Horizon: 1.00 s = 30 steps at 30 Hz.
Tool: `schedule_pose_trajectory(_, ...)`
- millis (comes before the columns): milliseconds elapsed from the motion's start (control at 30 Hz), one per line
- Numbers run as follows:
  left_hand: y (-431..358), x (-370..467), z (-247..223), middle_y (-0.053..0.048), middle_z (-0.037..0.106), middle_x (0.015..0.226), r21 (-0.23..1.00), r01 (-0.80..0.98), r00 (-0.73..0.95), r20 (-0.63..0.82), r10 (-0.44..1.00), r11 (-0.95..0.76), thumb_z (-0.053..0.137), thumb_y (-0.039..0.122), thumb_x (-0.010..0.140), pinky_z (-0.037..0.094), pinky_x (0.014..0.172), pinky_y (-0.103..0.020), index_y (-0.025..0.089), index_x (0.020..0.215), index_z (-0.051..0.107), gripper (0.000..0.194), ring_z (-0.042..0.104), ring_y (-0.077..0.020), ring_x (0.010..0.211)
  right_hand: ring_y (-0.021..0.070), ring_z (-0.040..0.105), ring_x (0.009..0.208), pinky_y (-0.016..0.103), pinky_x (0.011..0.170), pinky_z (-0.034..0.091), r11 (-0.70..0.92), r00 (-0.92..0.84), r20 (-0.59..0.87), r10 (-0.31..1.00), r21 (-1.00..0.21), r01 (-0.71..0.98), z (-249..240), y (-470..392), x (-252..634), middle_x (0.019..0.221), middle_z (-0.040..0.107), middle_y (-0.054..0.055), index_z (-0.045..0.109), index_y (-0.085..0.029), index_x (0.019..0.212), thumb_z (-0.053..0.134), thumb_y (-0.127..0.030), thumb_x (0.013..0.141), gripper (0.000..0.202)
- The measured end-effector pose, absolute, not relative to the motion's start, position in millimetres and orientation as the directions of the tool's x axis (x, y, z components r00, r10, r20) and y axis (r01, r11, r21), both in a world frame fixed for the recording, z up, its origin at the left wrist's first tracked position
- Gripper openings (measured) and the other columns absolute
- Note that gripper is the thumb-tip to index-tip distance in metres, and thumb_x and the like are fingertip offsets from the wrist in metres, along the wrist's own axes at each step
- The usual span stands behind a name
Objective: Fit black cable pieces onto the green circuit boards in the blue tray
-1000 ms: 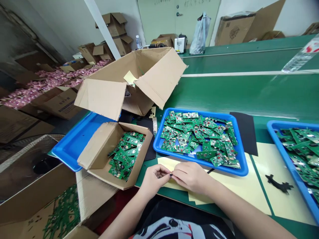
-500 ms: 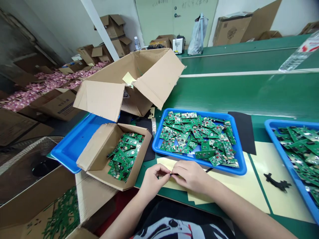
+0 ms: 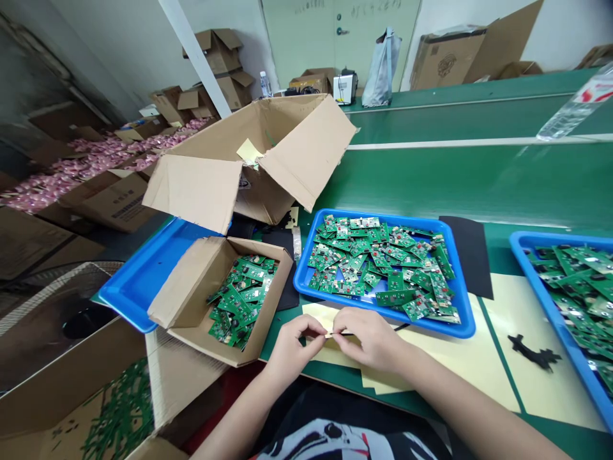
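Tabletop [image 3: 312, 368], near edge: our left hand [image 3: 293, 346] and right hand [image 3: 368, 337] both pinch a small pale piece [image 3: 328, 335]. Blue tray [image 3: 464, 328] of circuit boards [image 3: 395, 298] just beyond.

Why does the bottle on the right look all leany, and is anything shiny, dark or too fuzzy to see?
In the head view, the bottle slants near the edge, maybe from a wide lens; the bench has a pale sheen; the fan looks dim; the bit at the left hand and right hand is too small to make out.
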<state>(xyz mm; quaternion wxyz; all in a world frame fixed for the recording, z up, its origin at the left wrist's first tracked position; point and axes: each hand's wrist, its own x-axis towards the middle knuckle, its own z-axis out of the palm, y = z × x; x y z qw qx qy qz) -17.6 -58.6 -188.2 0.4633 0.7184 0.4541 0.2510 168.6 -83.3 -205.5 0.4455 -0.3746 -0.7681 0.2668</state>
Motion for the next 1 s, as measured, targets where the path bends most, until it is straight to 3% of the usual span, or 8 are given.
schedule_pose_trajectory(167,-52.2,-35.4,-182.2,-0.004,0.064,0.075,0.834,0.450,0.553,0.020,0.833,-0.319,0.051,0.012,0.078,0.049,0.070,-0.027,0.017,0.071,0.058,0.011,0.062,-0.0162,0.074,0.0151,0.060,0.063,0.027,0.058,0.049,0.364,-0.071,0.359,0.931,-0.927,0.093,-199.7,-79.6,178.7,0.073,0.062,0.003,0.050,-0.021,0.084,0.045,-0.026,0.093,0.012)
schedule_pose_trajectory(300,-52.4,-52.4,-175.2,-0.004,0.062,0.077,0.768,0.497,0.610,0.022,0.792,-0.405,0.048,0.005,0.076,0.050,0.071,-0.032,0.018,0.070,0.056,0.017,0.060,-0.0188,0.078,0.0139,0.059,0.058,0.026,0.055,0.050,0.223,0.112,0.205,0.972,-0.958,-0.180,-200.5,-73.7,184.3,0.066,0.060,-0.001,0.043,-0.023,0.082,0.042,-0.034,0.096,0.018)
schedule_pose_trajectory(433,-61.3,-47.3,-155.9,-0.012,0.058,0.115,0.577,0.548,0.710,0.061,0.701,-0.605,0.042,-0.003,0.073,0.045,0.095,-0.045,0.019,0.084,0.061,0.032,0.050,-0.0280,0.118,0.0130,0.058,0.055,0.026,0.055,0.050,0.119,0.100,0.094,0.990,-0.950,-0.287,-199.5,-73.8,178.6,0.063,0.060,-0.001,0.048,-0.021,0.078,0.054,-0.039,0.091,0.023)
schedule_pose_trajectory(500,-66.8,-35.1,-149.6,-0.013,0.052,0.126,0.553,0.499,0.763,0.086,0.641,-0.668,0.040,-0.003,0.075,0.042,0.102,-0.045,0.020,0.100,0.060,0.039,0.044,-0.0270,0.127,0.0136,0.058,0.055,0.026,0.054,0.050,0.079,0.072,0.059,0.996,-0.945,-0.319,-197.9,-75.6,173.7,0.062,0.061,0.000,0.052,-0.020,0.076,0.060,-0.042,0.087,0.026)
schedule_pose_trajectory(600,-75.7,-16.7,-159.0,-0.016,0.049,0.134,0.673,0.441,0.765,0.064,0.641,-0.594,0.046,0.015,0.088,0.041,0.106,-0.044,0.019,0.133,0.041,0.045,0.045,-0.0246,0.128,0.0138,0.058,0.054,0.026,0.054,0.050,0.050,0.063,0.030,0.998,-0.934,-0.353,-196.6,-77.3,168.5,0.061,0.061,0.000,0.055,-0.020,0.073,0.065,-0.044,0.083,0.028)
schedule_pose_trajectory(733,-88.8,-8.3,-197.0,-0.027,0.020,0.152,0.712,0.447,0.813,-0.070,0.579,-0.541,0.055,0.058,0.084,0.035,0.110,-0.050,0.010,0.148,-0.009,0.103,0.027,-0.0339,0.140,0.0127,0.057,0.054,0.026,0.054,0.049,0.049,0.120,0.001,0.993,-0.916,-0.399,-197.3,-76.8,169.2,0.066,0.063,0.001,0.056,-0.020,0.073,0.068,-0.043,0.081,0.027)
schedule_pose_trajectory(867,-96.7,-7.8,-215.2,-0.022,0.020,0.154,0.541,0.493,0.860,-0.183,0.477,-0.681,0.042,0.066,0.085,0.020,0.111,-0.062,0.013,0.150,0.006,0.092,0.012,-0.0385,0.143,0.0120,0.056,0.055,0.024,0.053,0.048,0.064,0.210,-0.036,0.977,-0.890,-0.452,-197.2,-75.3,177.5,0.067,0.063,0.000,0.057,-0.020,0.074,0.070,-0.040,0.079,0.024)
schedule_pose_trajectory(1000,-97.3,-3.8,-209.2,-0.020,0.020,0.153,0.413,0.521,0.854,-0.240,0.462,-0.747,0.045,0.064,0.085,0.023,0.111,-0.060,0.013,0.149,0.018,0.087,0.014,-0.0394,0.142,0.0106,0.054,0.054,0.022,0.051,0.045,0.139,0.350,-0.049,0.935,-0.859,-0.492,-193.7,-67.9,194.8,0.064,0.060,-0.002,0.056,-0.020,0.076,0.071,-0.037,0.076,0.023)
